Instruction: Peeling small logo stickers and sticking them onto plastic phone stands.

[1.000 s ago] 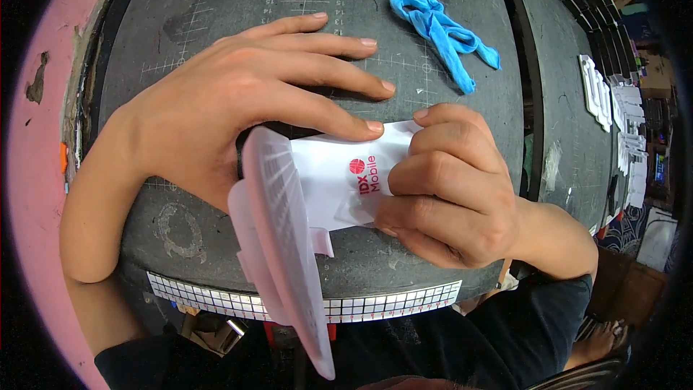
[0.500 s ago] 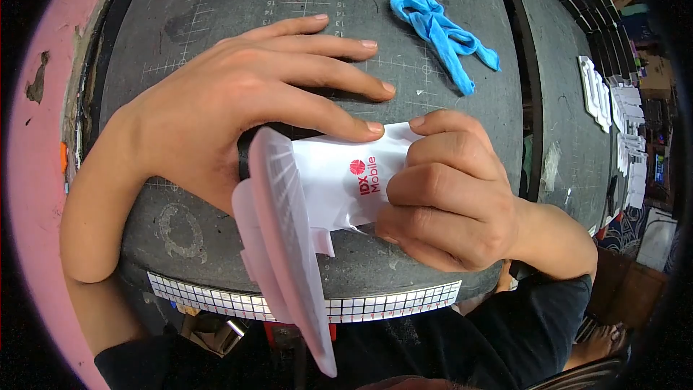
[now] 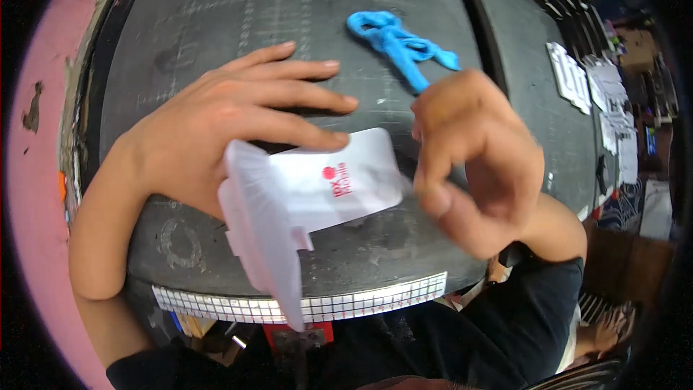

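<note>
A white cardboard box [image 3: 328, 184] with a red mark lies partly folded on the dark grey cutting mat [image 3: 216, 22], one flap standing up toward me. My left hand [image 3: 224, 126] lies flat behind it, fingers spread and fingertips pressing on the box's top edge. My right hand [image 3: 473, 159] hovers just right of the box, lifted off it, fingers loosely curled with nothing in them.
A blue strip of fabric or rubber [image 3: 397, 43] lies crumpled on the mat beyond my right hand. A checkered ruler strip [image 3: 361, 303] runs along the table's near edge. White paper pieces [image 3: 570, 76] sit at the far right. A pink surface [image 3: 36, 159] borders the left.
My right hand has let go of the box and lifted away to the right. The box's right end now lies flat and uncovered. The left hand has stayed put.
</note>
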